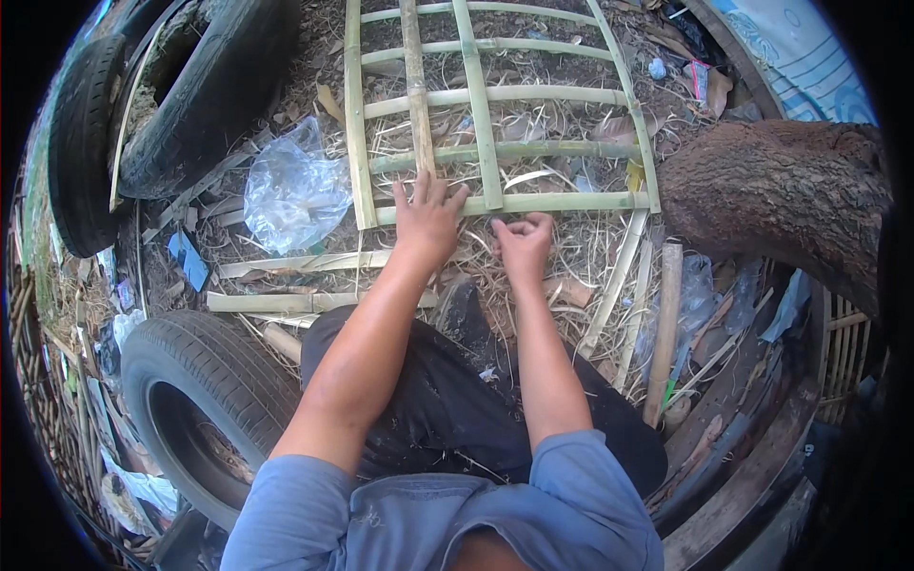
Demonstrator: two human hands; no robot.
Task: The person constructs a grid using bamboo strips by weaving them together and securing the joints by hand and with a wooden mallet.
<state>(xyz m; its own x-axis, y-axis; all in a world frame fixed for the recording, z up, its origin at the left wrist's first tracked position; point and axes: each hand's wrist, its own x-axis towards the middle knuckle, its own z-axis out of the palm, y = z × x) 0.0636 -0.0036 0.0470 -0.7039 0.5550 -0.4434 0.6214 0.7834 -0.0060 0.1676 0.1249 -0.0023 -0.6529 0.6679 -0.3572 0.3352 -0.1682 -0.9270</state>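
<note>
A lattice frame of pale green bamboo strips point(562, 203) lies on the ground in front of me, its long strips crossing several shorter ones. My left hand point(428, 221) rests with fingers spread over the near cross strip, at the lower end of a rougher brownish bamboo strip point(416, 95). Just right of it, my right hand point(524, 246) is closed in a pinch below the near end of the middle long strip point(479, 124). A tiny dark bit shows at its fingertips, too small to name.
Loose bamboo strips point(276, 303) and shavings litter the soil. A tyre point(209, 362) lies at my left, with more tyres point(214, 95) behind. A clear plastic bag point(295, 195) sits left of the frame. A thick tree trunk point(771, 190) and a bamboo pole point(664, 333) are at the right.
</note>
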